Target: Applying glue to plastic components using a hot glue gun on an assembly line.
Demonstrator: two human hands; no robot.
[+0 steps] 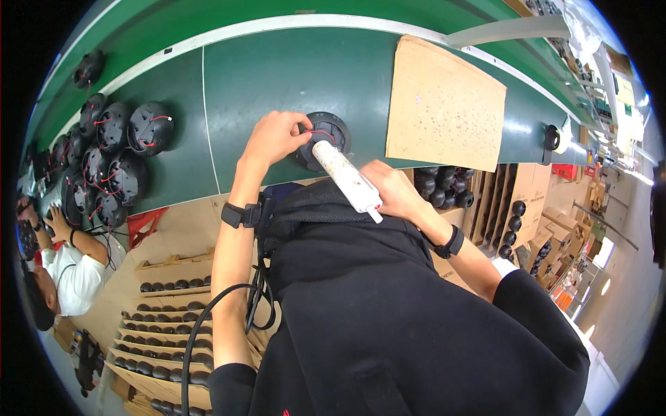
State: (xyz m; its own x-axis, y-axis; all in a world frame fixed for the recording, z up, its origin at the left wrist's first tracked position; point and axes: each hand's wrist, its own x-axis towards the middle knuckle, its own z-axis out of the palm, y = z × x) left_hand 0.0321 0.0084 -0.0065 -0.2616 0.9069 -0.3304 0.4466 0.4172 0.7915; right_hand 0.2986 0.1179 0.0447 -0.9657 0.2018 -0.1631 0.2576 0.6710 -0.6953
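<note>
A round black housing (338,127) with a red wire (320,132) lies on the green worktop near its front edge. My left hand (276,136) is at the housing's left side, thumb and forefinger pinched on the red wire. In my right hand (393,188) is a white cylindrical tube (347,177), held slanted, with its upper end over the housing and a narrow stub at the lower end. Smudges mark the tube's side. The tube covers part of the housing, and some right-hand fingers are hidden behind it.
A speckled cardboard sheet (447,104) lies to the right on the worktop (250,76). Several black housings with red wires (111,132) crowd the left. A tape roll (552,138) stands far right. Cartons of black round parts (163,340) sit below; a co-worker (80,270) works at left.
</note>
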